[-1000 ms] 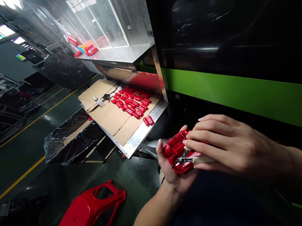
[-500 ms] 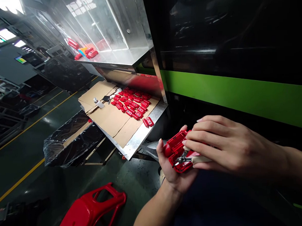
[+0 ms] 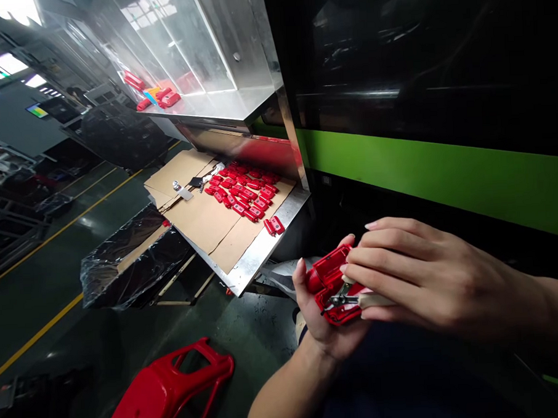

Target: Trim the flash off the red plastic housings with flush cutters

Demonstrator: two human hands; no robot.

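I'm watching the head feed. Left hand [image 3: 321, 321]: fingers wrapped round the opened red case [image 3: 330, 268], held up in front of the body, clear of the desk [image 3: 241, 279]. Right hand [image 3: 415, 274]: fingers clamped on the pliers [image 3: 342, 300], nose over the case interior; can't tell if it's biting. More red parts [image 3: 248, 195] on cardboard [image 3: 203, 227] atop the desk. Red stool [image 3: 141, 390] lower left, on the floor [image 3: 257, 339].

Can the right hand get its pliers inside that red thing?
Looks like yes: the left hand holds the red case open, and nothing seems to block the pliers in the right hand; their tips appear right over it.
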